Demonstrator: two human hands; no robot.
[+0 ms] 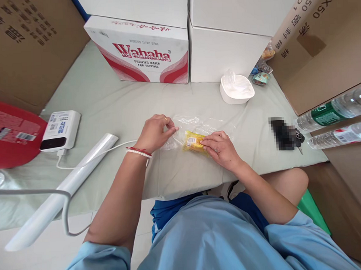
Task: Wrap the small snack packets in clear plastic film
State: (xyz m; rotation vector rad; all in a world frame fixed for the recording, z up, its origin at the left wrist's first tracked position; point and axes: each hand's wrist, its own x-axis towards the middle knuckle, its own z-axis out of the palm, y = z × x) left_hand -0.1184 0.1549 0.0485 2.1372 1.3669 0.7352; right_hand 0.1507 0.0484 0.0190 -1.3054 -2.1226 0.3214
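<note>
A small yellow snack packet (193,141) with a white barcode label lies on a thin clear plastic bag (210,123) spread on the table. My right hand (221,149) holds the right end of the packet, fingers and thumb pressed against it. To the left, my left hand (158,131) has its fingers drawn together in a pinch at the bag's left edge; the bit of film between the fingertips is hard to see. Some crumpled clear film (170,143) shows below that hand.
A white bowl (237,92) holding clear plastic stands behind, before white boxes and a Wahaha carton (146,52). Leftward are a white roll (62,189), a cabled white device (61,131) and a red container (11,133). Plastic bottles (339,110) and a blurred dark object (281,134) are rightward.
</note>
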